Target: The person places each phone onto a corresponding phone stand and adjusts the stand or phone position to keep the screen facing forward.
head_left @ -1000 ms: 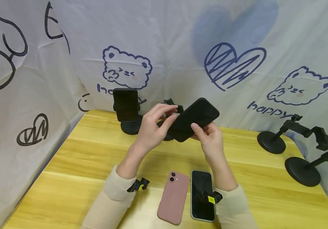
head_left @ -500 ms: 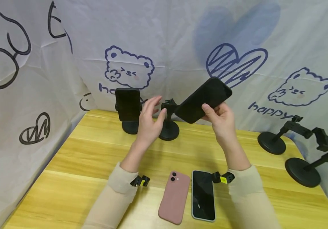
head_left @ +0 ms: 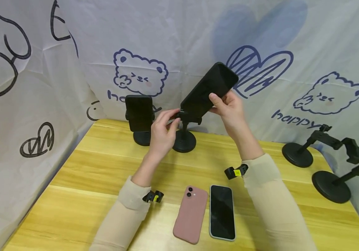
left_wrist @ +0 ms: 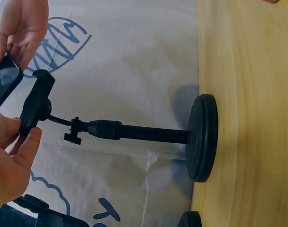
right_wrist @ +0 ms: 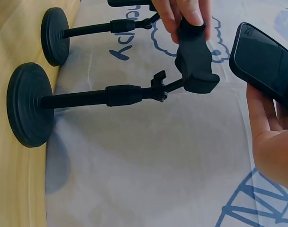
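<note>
The work in hand looks like fitting the slim black phone with a dark glossy face (head_left: 210, 89) into the black plastic clamp (head_left: 190, 116) on top of the stand with a round black base (head_left: 184, 142), near the far edge of the yellow wood-grained table (head_left: 104, 167). The left hand (head_left: 163, 134) pinches the clamp's left end between thumb and fingers. The right hand (head_left: 227, 108) grasps the phone by its right long edge, thumb across the front. The phone is in the air, its top leaning right; both wrist views show a gap between it and the clamp.

To do this well, the phone should probably be turned upright first, matching the black phone standing in the holder to the left (head_left: 139, 113), so that its long edges face the clamp's two ends. The left hand's pinch should steady the clamp, since the thin neck below it (left_wrist: 58, 120) may swivel under a sideways push. Whether the clamp is spread wide enough cannot be told, so it may need pulling wider. Seating one edge fully before the other would be safest, and the right-hand fingers ought to let go only once both sides are gripped.
</note>
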